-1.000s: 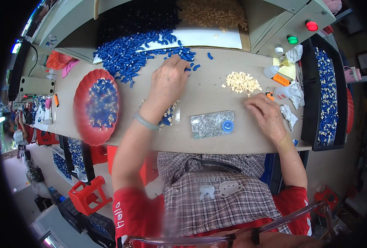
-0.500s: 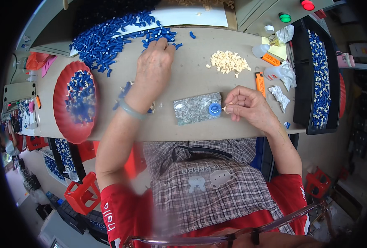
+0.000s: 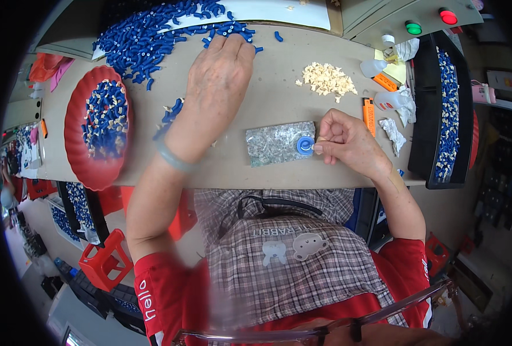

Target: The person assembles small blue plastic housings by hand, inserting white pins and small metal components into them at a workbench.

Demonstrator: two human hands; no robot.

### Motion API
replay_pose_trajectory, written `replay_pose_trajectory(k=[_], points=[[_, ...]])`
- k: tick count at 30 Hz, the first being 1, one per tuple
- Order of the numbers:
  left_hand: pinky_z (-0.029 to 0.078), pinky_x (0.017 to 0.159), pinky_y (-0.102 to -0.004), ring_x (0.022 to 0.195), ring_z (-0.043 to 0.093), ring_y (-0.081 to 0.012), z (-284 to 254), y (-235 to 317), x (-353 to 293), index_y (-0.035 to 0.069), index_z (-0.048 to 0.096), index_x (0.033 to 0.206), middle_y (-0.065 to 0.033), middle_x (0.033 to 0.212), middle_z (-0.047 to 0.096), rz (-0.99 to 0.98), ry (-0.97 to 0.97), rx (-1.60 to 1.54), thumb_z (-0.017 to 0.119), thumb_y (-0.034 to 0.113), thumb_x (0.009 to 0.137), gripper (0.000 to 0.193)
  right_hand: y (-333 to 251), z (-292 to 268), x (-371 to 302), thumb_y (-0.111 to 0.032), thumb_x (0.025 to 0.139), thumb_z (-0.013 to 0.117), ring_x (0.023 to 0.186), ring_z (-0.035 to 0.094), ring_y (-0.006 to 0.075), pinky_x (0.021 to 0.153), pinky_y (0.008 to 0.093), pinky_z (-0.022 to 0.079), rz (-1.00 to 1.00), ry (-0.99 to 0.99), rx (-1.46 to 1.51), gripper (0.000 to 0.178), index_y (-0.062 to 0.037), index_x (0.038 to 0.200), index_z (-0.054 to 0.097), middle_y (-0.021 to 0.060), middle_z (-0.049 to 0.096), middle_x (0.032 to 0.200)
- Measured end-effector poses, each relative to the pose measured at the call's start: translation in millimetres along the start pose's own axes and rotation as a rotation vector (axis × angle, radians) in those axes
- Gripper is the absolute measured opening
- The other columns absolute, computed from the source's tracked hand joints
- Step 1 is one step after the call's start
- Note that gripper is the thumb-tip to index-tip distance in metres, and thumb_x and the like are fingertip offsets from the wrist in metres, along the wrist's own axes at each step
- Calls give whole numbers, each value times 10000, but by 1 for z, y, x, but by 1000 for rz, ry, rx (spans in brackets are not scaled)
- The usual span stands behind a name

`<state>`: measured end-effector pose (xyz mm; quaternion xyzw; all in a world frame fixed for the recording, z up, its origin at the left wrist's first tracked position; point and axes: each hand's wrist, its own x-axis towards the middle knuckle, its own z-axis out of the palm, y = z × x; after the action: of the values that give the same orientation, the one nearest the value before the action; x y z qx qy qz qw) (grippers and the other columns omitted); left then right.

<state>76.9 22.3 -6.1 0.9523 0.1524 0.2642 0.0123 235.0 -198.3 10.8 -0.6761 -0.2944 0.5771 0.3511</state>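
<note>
My left hand [image 3: 221, 72] reaches to the near edge of a pile of small curved blue tube pieces [image 3: 138, 49]. Its fingers are bent together, and the tips, with whatever they hold, are hidden. My right hand [image 3: 351, 144] pinches a small cream-coloured piece, mostly covered by thumb and forefinger. Those fingertips are right beside a round blue cup [image 3: 305, 146] on a flat, grey speckled slab [image 3: 270, 151]. Loose cream pieces [image 3: 328, 81] lie heaped beyond the right hand. A few blue pieces [image 3: 172, 112] lie left of my left forearm, partly hidden by it.
A red scalloped dish [image 3: 74, 141] at the left holds blue and cream pieces. On the right stand a black tray [image 3: 420, 138] of similar pieces, orange cutters [image 3: 369, 118], small bottles [image 3: 390, 101] and crumpled tissue [image 3: 392, 135]. Lit buttons [image 3: 413, 27] sit on a grey box at the back right.
The whole view has shifted slightly. My left hand stays at the near edge of the blue pile. My right fingertips have moved closer against the blue cup, still pinching the cream piece.
</note>
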Motion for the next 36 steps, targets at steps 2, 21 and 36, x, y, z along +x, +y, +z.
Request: replay_pose_trajectory(k=[2, 21, 36], points=[[532, 701, -384, 793, 639, -298, -16, 9, 1, 17, 607, 928, -109, 897, 652, -68, -37, -80, 627, -7, 840, 94, -1, 0, 0, 17, 885, 705, 621, 600, 60, 554, 209, 493, 6, 15, -27, 229, -51, 937, 492, 12, 628, 764], [573, 756, -266, 874, 710, -143, -25, 90, -70, -21, 704, 1083, -103, 971, 726, -772, -231, -1439, 670, -3, 911, 176, 6, 12, -15, 38, 903, 682, 662, 646, 103, 594, 242, 550, -223, -13, 455, 225, -39, 1013, 500, 84, 678, 844], [608, 785, -291, 884, 734, -194, -20, 98, -74, -60, 677, 1024, -132, 964, 723, -675, -260, -1392, 680, -46, 885, 140, 13, 28, -13, 33, 911, 681, 684, 641, 82, 605, 223, 549, -271, -12, 462, 224, -41, 1008, 493, 61, 665, 837]])
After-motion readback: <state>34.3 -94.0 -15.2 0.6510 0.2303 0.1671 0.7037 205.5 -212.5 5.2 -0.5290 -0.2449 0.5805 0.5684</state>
